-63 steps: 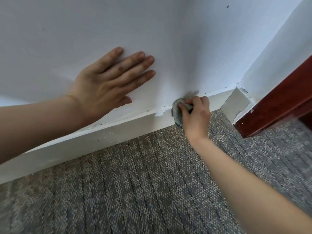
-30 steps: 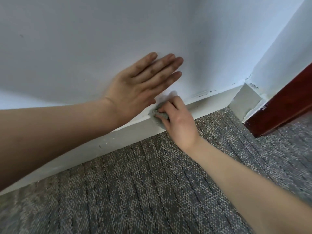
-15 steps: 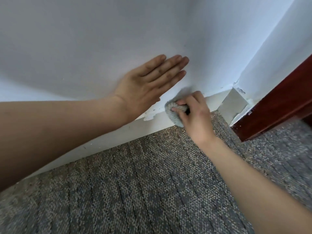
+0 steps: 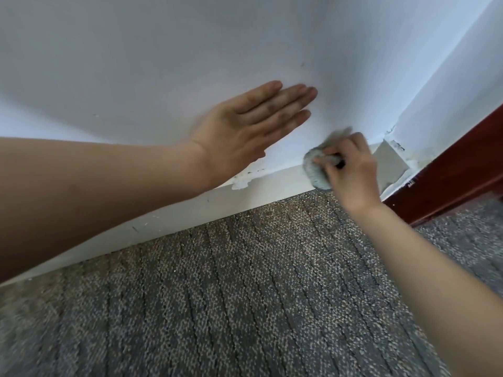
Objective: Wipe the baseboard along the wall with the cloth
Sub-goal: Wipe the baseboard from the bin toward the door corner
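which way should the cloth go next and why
Probably drag the cloth left along the baseboard. The right hand grips it just short of the corner, so little run is left there. To the left, a white blotch sits below the left hand, which lies flat on the wall, with small specks beyond it.

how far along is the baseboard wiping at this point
Done: hard to tell; no stretch looks plainly cleaner. In hand: the right hand grips the cloth against the baseboard near the corner, left hand flat on the wall. Left: the specked run under the left forearm, probably.
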